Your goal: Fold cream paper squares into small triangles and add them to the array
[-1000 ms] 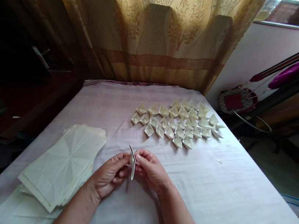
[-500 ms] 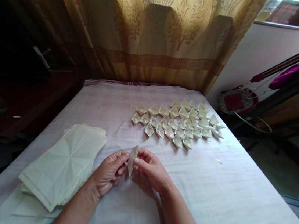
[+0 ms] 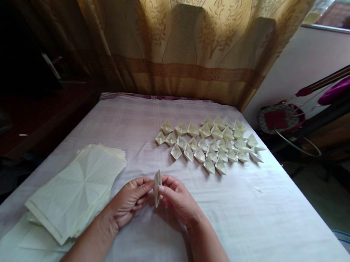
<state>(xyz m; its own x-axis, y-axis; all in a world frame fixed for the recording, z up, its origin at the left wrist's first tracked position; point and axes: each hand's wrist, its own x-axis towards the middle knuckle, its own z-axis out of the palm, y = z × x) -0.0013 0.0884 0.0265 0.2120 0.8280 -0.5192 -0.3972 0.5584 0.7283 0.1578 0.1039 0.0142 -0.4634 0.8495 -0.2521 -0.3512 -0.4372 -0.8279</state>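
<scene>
Between my two hands a small folded paper piece [image 3: 157,188] is held upright, its narrow edge turned toward me. My left hand [image 3: 132,198] pinches its left side between thumb and fingers. On the other side, my right hand [image 3: 177,197] grips it with the thumb in front and the fingers behind. Beyond the hands, several folded paper boats [image 3: 205,131] stand in rows on the cloth. A stack of creased paper sheets [image 3: 78,191] lies to the left of my left forearm.
A pale checked cloth [image 3: 244,240] covers the table. Behind it hangs a gold patterned curtain [image 3: 181,36]. A dark piece of furniture [image 3: 67,107] stands on the left. At the right are a bag [image 3: 279,118] and a small paper scrap [image 3: 258,189] on the cloth.
The folded paper piece has turned slightly between my fingers, and its edges now look a little parted. Both hands keep nearly the same place; the whole view has shifted slightly.
</scene>
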